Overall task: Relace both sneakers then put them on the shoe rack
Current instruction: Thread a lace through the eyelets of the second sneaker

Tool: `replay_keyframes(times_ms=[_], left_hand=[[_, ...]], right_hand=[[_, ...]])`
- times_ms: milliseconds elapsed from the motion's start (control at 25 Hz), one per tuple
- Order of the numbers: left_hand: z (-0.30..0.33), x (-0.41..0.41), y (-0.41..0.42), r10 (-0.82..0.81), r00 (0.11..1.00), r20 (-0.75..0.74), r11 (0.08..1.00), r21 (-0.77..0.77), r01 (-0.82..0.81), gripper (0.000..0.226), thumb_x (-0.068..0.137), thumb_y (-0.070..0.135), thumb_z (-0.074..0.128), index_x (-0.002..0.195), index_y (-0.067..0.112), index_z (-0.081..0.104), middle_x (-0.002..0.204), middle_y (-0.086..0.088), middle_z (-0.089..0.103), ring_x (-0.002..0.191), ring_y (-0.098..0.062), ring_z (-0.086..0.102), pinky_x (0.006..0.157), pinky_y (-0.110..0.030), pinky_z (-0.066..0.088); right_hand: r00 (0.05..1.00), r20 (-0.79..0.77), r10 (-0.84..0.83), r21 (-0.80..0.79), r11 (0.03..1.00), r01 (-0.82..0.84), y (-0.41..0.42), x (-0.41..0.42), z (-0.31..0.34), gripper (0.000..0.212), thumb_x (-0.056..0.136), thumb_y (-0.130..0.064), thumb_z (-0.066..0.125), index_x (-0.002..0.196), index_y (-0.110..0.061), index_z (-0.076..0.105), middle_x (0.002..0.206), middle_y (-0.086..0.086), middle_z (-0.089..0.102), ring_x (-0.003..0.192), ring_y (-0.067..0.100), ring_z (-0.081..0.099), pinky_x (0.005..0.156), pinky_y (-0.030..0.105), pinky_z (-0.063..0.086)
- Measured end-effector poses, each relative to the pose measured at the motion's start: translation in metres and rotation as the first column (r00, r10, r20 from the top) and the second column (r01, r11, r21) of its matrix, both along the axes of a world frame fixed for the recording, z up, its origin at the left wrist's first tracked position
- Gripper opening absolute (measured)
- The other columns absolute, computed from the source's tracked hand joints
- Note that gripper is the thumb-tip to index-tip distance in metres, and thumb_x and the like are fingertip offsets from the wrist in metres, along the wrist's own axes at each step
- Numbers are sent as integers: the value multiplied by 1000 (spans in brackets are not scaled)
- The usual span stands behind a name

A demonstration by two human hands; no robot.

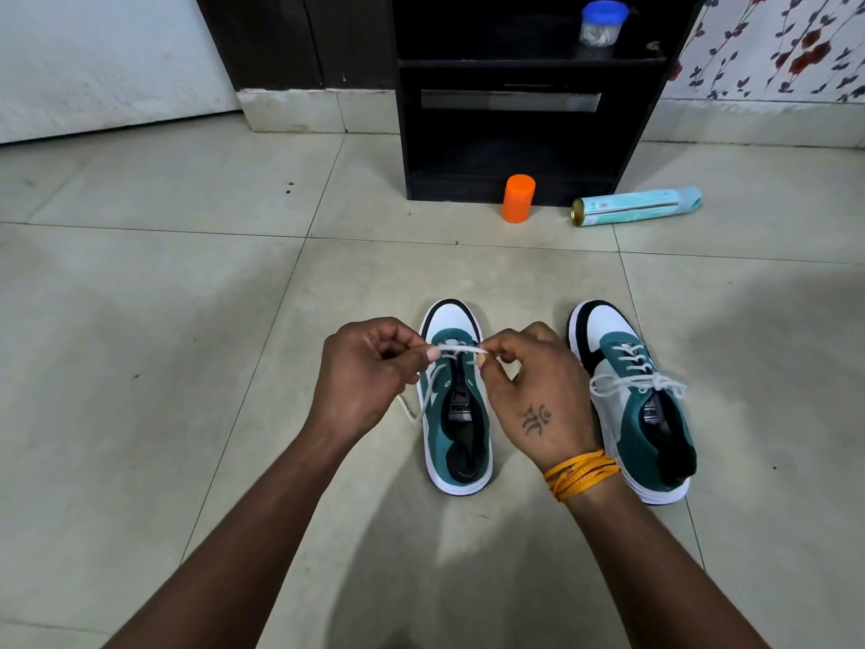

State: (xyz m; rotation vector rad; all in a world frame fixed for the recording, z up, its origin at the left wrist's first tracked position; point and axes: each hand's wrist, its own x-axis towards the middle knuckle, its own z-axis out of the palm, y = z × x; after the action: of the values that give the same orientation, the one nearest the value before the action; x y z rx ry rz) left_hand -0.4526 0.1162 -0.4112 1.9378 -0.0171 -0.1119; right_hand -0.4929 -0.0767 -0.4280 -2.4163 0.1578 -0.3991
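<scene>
Two teal, white and black sneakers stand side by side on the tiled floor, toes pointing away from me. The left sneaker has only its white lace threaded near the toe. My left hand pinches one part of that lace and my right hand pinches the other, just above the toe eyelets. A loose end of the lace trails down on the sneaker's left side. The right sneaker is laced, with a bow tied on top. The black shoe rack stands ahead against the wall.
An orange container stands in front of the rack's bottom edge. A light blue can lies on its side to the right of it. A blue-lidded jar sits on the rack's upper shelf. A white door is at far left.
</scene>
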Motion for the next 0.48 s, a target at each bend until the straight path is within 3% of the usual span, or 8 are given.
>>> replay_keyframes(times_ms=[80, 160, 240, 320, 400, 480], left_hand=[[-2, -2, -4, -8, 1000, 17, 1000, 26, 8, 13, 83, 21, 88, 77, 18, 77, 68, -2, 74, 66, -28, 72, 63, -36, 57], [-4, -3, -7, -35, 999, 24, 999, 25, 35, 13, 83, 21, 88, 76, 19, 77, 66, -2, 74, 62, -24, 70, 63, -35, 56], [-6, -3, -10, -63, 998, 9, 998, -2, 63, 11, 83, 18, 87, 78, 17, 78, 66, -1, 73, 58, -15, 67, 59, -28, 54], [-13, -5, -13, -65, 998, 6, 998, 1, 65, 10, 84, 18, 87, 80, 18, 78, 67, 1, 74, 59, -11, 68, 60, -28, 55], [-27, -9, -17, -25, 998, 50, 995, 96, 20, 9, 84, 22, 86, 82, 24, 78, 72, 7, 75, 64, -11, 70, 65, -32, 58], [-44, -15, -22, -34, 992, 123, 958, 287, -3, 12, 82, 28, 85, 90, 28, 77, 83, 12, 74, 69, -8, 69, 71, -32, 57]], right_hand=[[992, -105, 75, -27, 997, -79, 2, 0, -2, 25, 90, -33, 70, 116, -35, 68, 112, -11, 54, 72, 10, 62, 72, 34, 54], [976, -80, 205, 94, 976, -197, 7, 0, -4, 28, 91, -29, 71, 119, -34, 68, 117, -14, 58, 80, 5, 64, 78, 32, 55], [970, 7, 244, 228, 944, -239, 12, 1, -10, 15, 93, -25, 71, 107, -30, 74, 105, -15, 69, 89, 6, 67, 81, 35, 56], [981, -12, 192, 304, 936, -179, 13, 2, -15, 6, 95, -26, 72, 96, -29, 76, 89, -16, 73, 79, 6, 70, 76, 34, 58], [989, -80, 121, 285, 954, -93, 8, 3, -22, 8, 92, -24, 74, 93, -30, 78, 79, -19, 71, 71, 6, 70, 73, 33, 59], [990, -136, 35, 188, 982, -9, 3, 6, -29, 11, 88, -20, 74, 93, -29, 78, 73, -19, 66, 72, 7, 69, 74, 31, 57]])
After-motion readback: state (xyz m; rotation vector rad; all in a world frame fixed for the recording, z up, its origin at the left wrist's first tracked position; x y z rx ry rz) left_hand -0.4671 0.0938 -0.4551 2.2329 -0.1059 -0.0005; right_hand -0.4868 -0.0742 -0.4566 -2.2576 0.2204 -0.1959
